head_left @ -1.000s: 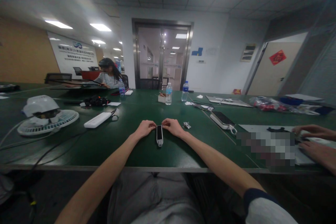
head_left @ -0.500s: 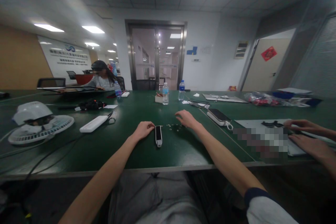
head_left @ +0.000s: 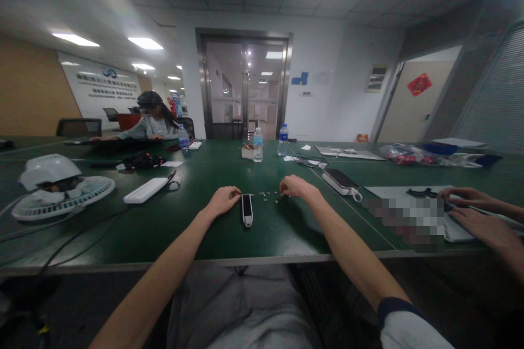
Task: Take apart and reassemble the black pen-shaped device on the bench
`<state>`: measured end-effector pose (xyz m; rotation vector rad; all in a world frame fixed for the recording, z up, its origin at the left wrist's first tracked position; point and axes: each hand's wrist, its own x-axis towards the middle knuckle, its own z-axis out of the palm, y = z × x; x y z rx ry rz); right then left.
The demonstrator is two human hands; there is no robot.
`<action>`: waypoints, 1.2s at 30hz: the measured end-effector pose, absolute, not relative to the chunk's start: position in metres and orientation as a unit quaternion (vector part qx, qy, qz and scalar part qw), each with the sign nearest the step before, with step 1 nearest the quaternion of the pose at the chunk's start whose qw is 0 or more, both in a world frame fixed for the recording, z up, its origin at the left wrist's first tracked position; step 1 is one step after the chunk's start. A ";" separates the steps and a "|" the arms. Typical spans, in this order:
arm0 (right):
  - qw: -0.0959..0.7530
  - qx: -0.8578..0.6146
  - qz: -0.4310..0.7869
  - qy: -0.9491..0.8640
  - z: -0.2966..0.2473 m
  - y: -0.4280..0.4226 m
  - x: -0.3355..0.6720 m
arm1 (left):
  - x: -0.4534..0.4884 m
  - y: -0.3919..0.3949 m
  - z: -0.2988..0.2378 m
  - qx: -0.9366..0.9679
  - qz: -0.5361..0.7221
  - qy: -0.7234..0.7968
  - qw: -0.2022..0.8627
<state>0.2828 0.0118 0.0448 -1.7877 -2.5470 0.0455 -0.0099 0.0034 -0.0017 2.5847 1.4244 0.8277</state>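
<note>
The device [head_left: 247, 211] is lying at centre frame, the left hand [head_left: 224, 200] resting beside it, perhaps for steadying, the right hand [head_left: 295, 187] leaning over loose bits [head_left: 265, 200], whether either's gripping, I can't tell!

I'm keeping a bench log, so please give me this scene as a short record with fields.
surface: green table
left hand: fingertips beside the far end of a slim device; contact unclear
right hand: fingertips down near small loose parts; grip unclear
device pose: lying flat, dark face up
farther back: three bottles, small box
far right: another person's hands
</note>
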 end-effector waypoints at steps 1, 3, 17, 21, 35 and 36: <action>0.010 -0.570 0.032 -0.821 0.044 0.011 0.282 | -0.010 0.004 -0.002 0.842 0.269 0.467 0.038; 0.003 -0.561 0.056 -0.826 0.042 0.011 0.279 | -0.010 0.005 -0.002 0.841 0.268 0.469 0.036; -0.022 -0.596 0.032 -0.802 0.034 0.012 0.263 | -0.011 0.009 -0.009 0.844 0.269 0.463 0.024; 0.009 -0.579 -0.043 -0.814 0.032 0.014 0.257 | -0.011 0.008 -0.008 0.843 0.266 0.468 0.021; 0.072 -0.486 -0.117 -0.863 0.018 0.026 0.241 | -0.009 0.004 -0.005 0.842 0.267 0.469 0.024; 0.072 -0.485 -0.120 -0.863 0.018 0.027 0.241 | -0.009 0.005 -0.006 0.842 0.266 0.468 0.024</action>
